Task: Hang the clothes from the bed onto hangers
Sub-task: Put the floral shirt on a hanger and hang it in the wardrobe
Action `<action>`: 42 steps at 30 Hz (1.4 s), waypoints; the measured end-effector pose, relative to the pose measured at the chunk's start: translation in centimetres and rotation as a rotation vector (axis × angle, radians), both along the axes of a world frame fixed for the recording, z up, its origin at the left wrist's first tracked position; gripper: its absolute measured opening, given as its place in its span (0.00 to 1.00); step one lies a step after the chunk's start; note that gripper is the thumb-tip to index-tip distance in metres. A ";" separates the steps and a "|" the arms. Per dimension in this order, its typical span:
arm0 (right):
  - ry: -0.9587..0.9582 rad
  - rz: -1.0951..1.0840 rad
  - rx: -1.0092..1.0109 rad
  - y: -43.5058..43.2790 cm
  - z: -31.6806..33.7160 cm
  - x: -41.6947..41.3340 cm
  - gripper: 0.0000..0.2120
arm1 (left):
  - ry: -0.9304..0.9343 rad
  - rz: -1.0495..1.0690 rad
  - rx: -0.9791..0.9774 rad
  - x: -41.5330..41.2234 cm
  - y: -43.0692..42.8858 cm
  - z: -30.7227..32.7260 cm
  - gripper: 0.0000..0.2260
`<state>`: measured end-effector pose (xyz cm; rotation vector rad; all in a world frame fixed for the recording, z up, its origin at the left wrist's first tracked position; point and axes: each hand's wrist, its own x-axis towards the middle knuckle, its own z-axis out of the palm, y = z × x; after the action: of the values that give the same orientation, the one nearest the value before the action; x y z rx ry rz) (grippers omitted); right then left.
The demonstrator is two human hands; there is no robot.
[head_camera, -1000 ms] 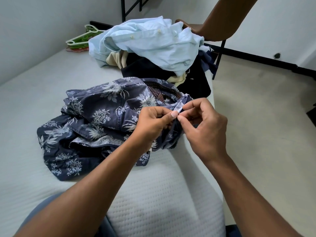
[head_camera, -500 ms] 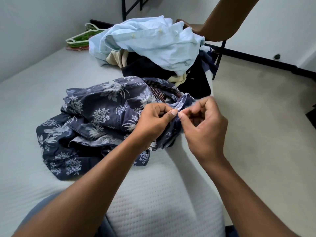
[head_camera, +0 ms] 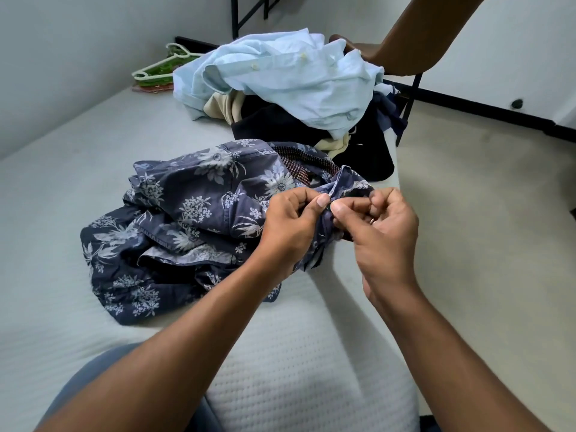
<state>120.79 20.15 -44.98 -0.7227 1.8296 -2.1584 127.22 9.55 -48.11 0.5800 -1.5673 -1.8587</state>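
Observation:
A dark blue floral shirt (head_camera: 174,226) lies crumpled on the white bed (head_camera: 56,169), near its right edge. My left hand (head_camera: 290,222) pinches the shirt's front edge between thumb and fingers. My right hand (head_camera: 380,226) pinches the same edge right beside it, thumbs almost touching. Behind the shirt sits a pile of clothes, a light blue shirt (head_camera: 290,76) on top of black and beige garments (head_camera: 268,120). Plastic hangers (head_camera: 159,68), white and green, lie at the bed's far end by the wall.
A brown chair (head_camera: 405,51) with black legs stands at the bed's far right corner. Beige floor (head_camera: 483,229) stretches to the right of the bed. A black frame runs along the far wall. My knee in blue-grey cloth (head_camera: 93,388) shows at the bottom.
Both hands have shifted slightly along the shirt's edge and lowered a little. The pale strip of fabric between the thumbs is now folded under and hardly visible.

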 end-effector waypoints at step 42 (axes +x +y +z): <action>1.059 -0.061 0.379 1.8 0.5 -2.7 0.05 | -0.065 -0.011 0.510 1.9 -3.3 4.8 0.18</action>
<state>118.13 21.91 -44.46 -1.9440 2.5996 -1.4033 129.12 6.29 -43.32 0.8606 -1.1262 -2.2796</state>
